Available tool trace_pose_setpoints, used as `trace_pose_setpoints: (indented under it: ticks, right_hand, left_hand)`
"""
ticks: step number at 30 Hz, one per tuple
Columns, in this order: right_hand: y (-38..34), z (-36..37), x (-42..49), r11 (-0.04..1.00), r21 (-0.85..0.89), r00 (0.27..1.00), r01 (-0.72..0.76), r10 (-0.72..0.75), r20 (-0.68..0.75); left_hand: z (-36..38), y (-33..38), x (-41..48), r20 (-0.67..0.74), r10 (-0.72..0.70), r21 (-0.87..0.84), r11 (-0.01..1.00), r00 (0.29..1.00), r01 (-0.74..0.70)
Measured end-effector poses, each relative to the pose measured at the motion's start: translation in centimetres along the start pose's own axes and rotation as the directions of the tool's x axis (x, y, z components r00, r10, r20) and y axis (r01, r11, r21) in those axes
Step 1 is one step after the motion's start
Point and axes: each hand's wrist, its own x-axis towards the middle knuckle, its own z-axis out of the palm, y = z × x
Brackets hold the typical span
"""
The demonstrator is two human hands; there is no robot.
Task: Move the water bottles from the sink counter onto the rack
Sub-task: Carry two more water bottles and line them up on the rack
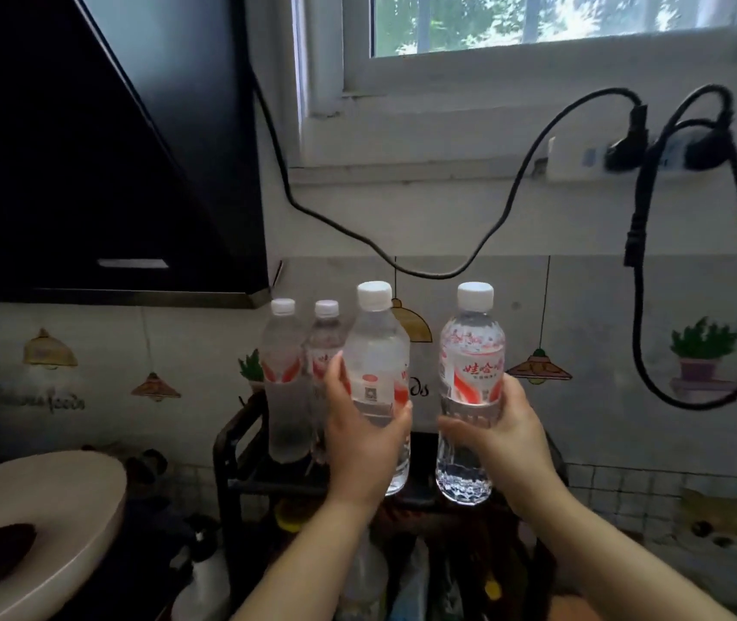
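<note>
My left hand point(364, 437) grips a clear water bottle point(377, 351) with a white cap and a red and white label. My right hand point(503, 434) grips a second bottle of the same kind point(472, 347). Both are upright, side by side, over the front of the top shelf of a black rack point(230, 441) against the wall. Two more capped bottles stand at the back left of that shelf: one at the far left point(283, 378) and one just right of it point(325, 338), partly hidden by my left hand's bottle.
A black range hood point(111, 150) hangs at the upper left. Black cables point(640, 271) droop from a wall socket strip under the window. A white lid or bowl point(39, 526) lies at the lower left. Bags and small bottles crowd the rack's lower shelf point(402, 571).
</note>
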Motion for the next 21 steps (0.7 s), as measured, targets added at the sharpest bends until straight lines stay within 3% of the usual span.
trace_pose_setpoints:
  ticks: [9,17,21]
  right_hand:
    - [3.3,1.6,3.9,0.999,0.011,0.998,-0.046,0.047,-0.034]
    - [5.6,2.9,6.6,0.992,0.084,0.995,-0.096,0.096,0.003]
    - [6.9,3.6,7.2,0.989,0.091,0.992,-0.118,0.121,-0.023]
  left_hand:
    - [2.9,-4.3,2.7,-0.011,-0.088,-0.005,0.996,0.996,0.088]
    - [4.6,-6.4,4.0,-0.046,-0.046,0.056,0.997,0.998,0.049]
    - [5.3,-7.6,3.9,-0.065,-0.101,0.041,0.994,0.993,0.104]
